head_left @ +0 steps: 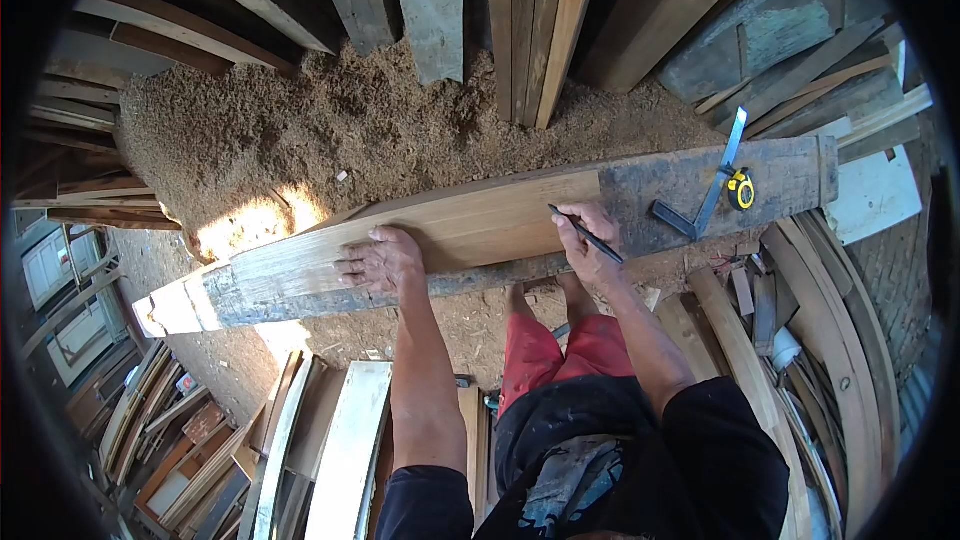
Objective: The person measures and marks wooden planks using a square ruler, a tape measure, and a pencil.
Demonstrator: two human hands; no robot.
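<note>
A long brown wooden board (480,225) lies along a dark, worn workbench plank (650,180). My left hand (383,260) rests flat on the board left of its middle, fingers spread. Near the board's right end, my right hand (592,240) grips a dark pencil or pen (600,246), its tip close to the board's face; I cannot tell whether it touches. To the right, a try square (712,198) with a dark handle and a shiny blade lies on the bench. Beside it sits a yellow and black tape measure (740,189).
Sawdust (290,130) covers the ground beyond the bench. Upright planks (428,10) lean along the far side. Stacked timber (830,330) stands close on my right, and a pale board (350,440) with more offcuts lies on my left. Sunlight falls on the bench's left end.
</note>
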